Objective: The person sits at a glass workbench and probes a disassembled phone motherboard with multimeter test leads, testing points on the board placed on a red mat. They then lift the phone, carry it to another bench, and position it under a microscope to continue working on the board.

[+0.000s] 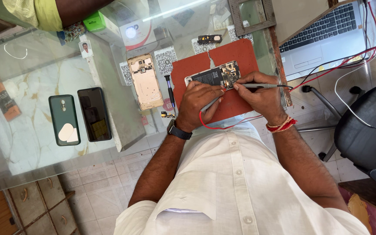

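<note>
my left hand (201,102) grips grey probe with red lead (209,104); my right hand (262,95) grips second probe (257,86). both tips touch opened phone (214,75) lying on red mat (236,54) on glass table (31,143). gold back cover (145,81) just beside mat.

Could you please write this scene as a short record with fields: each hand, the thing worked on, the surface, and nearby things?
Left hand: left hand holds a probe with a red wire, tip at the opened phone.
Right hand: right hand holds a grey probe against the phone's circuit board.
Surface: red mat on a glass table.
Nearby: gold phone frame, screwdriver, dark green phone case, black phone, laptop, black chair.
Other person: an arm in a yellow sleeve at the top left.
</note>
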`<act>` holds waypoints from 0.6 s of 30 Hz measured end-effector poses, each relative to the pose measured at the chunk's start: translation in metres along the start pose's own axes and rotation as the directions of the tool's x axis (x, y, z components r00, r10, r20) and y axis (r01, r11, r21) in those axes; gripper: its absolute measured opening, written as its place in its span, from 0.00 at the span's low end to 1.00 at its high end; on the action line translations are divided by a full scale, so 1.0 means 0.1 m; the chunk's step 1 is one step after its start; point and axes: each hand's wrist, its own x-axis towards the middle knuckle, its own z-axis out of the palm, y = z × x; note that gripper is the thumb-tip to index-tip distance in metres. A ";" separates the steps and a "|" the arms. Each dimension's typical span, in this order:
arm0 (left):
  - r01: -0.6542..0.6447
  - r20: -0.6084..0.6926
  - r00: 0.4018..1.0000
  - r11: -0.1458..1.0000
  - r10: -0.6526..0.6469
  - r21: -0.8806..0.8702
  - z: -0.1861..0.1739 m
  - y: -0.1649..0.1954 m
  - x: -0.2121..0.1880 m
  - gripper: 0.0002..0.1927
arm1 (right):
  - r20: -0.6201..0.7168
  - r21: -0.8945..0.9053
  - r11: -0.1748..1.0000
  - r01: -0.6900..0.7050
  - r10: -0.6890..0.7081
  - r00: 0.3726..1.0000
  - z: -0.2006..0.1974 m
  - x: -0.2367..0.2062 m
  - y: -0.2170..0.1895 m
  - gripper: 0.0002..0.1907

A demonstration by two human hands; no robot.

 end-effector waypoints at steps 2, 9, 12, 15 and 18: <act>0.001 0.001 1.000 1.000 -0.001 -0.002 0.00 0.00 0.00 0.10 | -0.002 -0.006 1.000 0.004 -0.004 1.000 0.00 0.00 0.00 0.06; 0.001 0.000 1.000 1.000 -0.001 -0.003 -0.01 0.01 0.00 0.10 | -0.007 -0.009 1.000 0.029 -0.029 1.000 0.01 0.01 -0.02 0.06; 0.001 0.000 1.000 1.000 -0.001 -0.003 -0.01 0.01 0.01 0.09 | -0.007 0.025 1.000 0.002 -0.002 1.000 0.01 0.01 -0.03 0.06; -0.001 0.000 1.000 1.000 0.001 -0.003 -0.01 0.02 0.02 0.09 | -0.007 0.016 1.000 0.006 -0.006 1.000 0.01 0.01 -0.05 0.06; -0.001 0.004 1.000 1.000 0.001 -0.010 -0.01 0.01 0.02 0.10 | -0.015 -0.027 1.000 -0.001 0.001 1.000 -0.01 0.01 -0.06 0.05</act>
